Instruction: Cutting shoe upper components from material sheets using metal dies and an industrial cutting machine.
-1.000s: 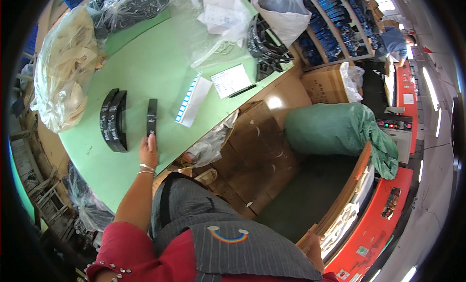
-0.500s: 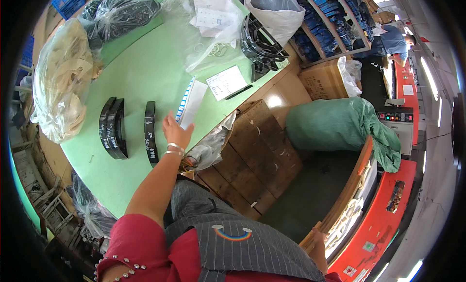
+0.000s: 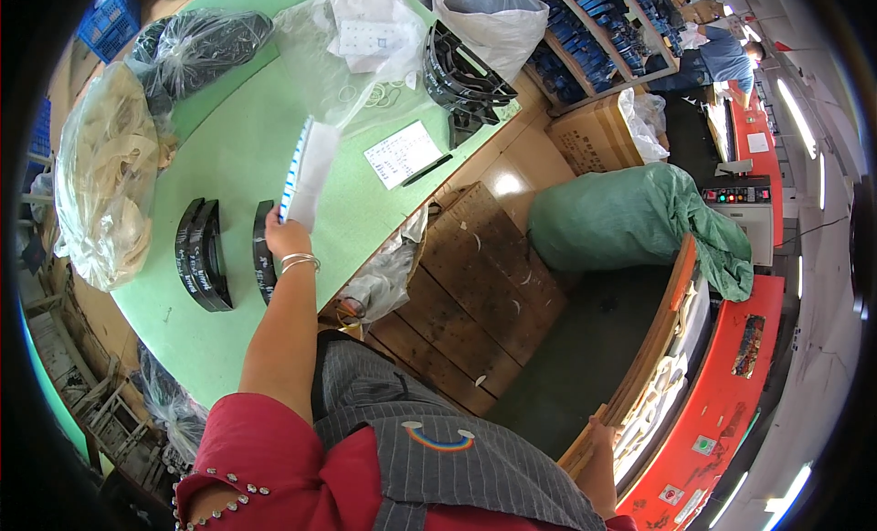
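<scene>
My left hand [image 3: 288, 239], with bangles at the wrist, is closed on the lower end of a narrow white sheet [image 3: 313, 170] with blue marks along one edge. The sheet stands up from the hand over the green table [image 3: 228, 147]. Beside and partly behind the hand lies a curved black piece [image 3: 263, 266] with white writing. A pair of similar black pieces [image 3: 203, 257] lies together farther left. At the lower right my right hand [image 3: 599, 438] grips the edge of a long wooden board [image 3: 635, 366]; its fingers are partly hidden.
Clear bags of beige [image 3: 105, 184] and dark material [image 3: 215, 42] sit on the table's left side. A written paper [image 3: 402, 154], a pen [image 3: 427, 170] and more black curved pieces [image 3: 448, 69] lie at the right edge. A green wrapped roll [image 3: 612, 218] stands right. Another person [image 3: 726, 58] is far off.
My left hand has closed on the white sheet, lifted it off the table and moved left toward the single black piece. The view has shifted slightly. My right hand stays on the board.
</scene>
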Motion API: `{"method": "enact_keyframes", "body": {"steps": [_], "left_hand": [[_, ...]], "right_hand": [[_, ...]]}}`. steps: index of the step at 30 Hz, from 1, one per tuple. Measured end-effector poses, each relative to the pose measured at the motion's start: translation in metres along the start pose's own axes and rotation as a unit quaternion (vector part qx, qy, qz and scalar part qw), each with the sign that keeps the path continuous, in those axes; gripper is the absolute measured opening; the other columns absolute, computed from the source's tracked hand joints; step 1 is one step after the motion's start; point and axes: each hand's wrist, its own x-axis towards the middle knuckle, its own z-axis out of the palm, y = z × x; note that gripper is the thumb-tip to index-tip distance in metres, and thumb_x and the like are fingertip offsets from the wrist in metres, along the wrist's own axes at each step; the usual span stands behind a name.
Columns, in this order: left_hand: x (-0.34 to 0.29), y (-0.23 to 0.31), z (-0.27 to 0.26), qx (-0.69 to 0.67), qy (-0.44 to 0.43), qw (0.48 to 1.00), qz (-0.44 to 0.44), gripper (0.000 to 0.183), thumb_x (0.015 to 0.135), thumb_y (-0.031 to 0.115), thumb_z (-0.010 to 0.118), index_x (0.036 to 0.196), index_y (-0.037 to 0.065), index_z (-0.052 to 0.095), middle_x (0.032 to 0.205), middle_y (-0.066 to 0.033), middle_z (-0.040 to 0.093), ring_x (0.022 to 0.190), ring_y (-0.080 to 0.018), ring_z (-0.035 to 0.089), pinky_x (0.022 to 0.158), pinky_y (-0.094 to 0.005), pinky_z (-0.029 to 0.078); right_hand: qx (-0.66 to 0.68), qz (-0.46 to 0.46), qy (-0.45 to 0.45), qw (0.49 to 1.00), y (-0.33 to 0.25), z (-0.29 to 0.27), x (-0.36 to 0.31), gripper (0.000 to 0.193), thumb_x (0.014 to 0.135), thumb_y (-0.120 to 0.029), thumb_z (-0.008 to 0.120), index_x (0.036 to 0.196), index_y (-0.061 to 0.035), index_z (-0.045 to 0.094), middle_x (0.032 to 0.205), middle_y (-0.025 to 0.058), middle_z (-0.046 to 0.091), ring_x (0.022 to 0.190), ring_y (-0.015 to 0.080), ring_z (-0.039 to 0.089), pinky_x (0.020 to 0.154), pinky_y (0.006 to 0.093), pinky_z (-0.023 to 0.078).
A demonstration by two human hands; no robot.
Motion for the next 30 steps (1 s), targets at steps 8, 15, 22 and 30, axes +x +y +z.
{"method": "enact_keyframes", "body": {"steps": [8, 15, 22, 30], "left_hand": [[-0.024, 0.032, -0.014, 0.101, 0.020, 0.952, 0.287, 0.061, 0.071, -0.013, 0.047, 0.130, 0.006, 0.047, 0.132, -0.0176, 0.041, 0.120, -0.0333, 0.043, 0.101, -0.0388, 0.036], [-0.058, -0.047, -0.010, 0.380, -0.228, 0.814, 0.376, 0.069, 0.077, 0.004, 0.054, 0.141, 0.002, 0.026, 0.145, -0.0143, 0.028, 0.134, -0.0317, 0.026, 0.111, -0.0423, 0.023], [-0.063, 0.010, 0.004, 0.238, -0.177, 0.923, 0.243, 0.060, 0.078, 0.016, 0.056, 0.134, 0.007, 0.036, 0.142, -0.0180, 0.031, 0.133, -0.0339, 0.027, 0.110, -0.0456, 0.020], [0.015, 0.079, 0.013, 0.569, -0.309, 0.657, 0.385, 0.029, 0.087, 0.013, 0.048, 0.115, 0.014, 0.051, 0.116, -0.0080, 0.055, 0.108, -0.0280, 0.056, 0.109, -0.0509, 0.020]], "right_hand": [[-0.018, 0.012, 0.014, 1.000, -0.009, -0.001, -0.016, 0.118, 0.068, -0.042, 0.074, 0.143, 0.0015, -0.007, 0.145, 0.0273, 0.015, 0.133, 0.0397, 0.024, 0.109, 0.0459, 0.025], [-0.034, 0.013, -0.006, 0.999, -0.009, 0.006, -0.007, 0.117, 0.071, -0.044, 0.072, 0.142, 0.0049, -0.007, 0.147, 0.0284, 0.008, 0.136, 0.0380, 0.020, 0.111, 0.0447, 0.022], [0.006, 0.012, 0.031, 0.999, 0.002, 0.009, -0.004, 0.116, 0.069, -0.037, 0.075, 0.144, 0.0002, -0.005, 0.146, 0.0266, 0.017, 0.134, 0.0393, 0.024, 0.110, 0.0476, 0.024], [-0.022, 0.011, 0.027, 0.999, -0.004, 0.011, -0.005, 0.114, 0.070, -0.041, 0.073, 0.144, 0.0008, -0.003, 0.145, 0.0269, 0.019, 0.134, 0.0384, 0.024, 0.109, 0.0477, 0.023]]}}
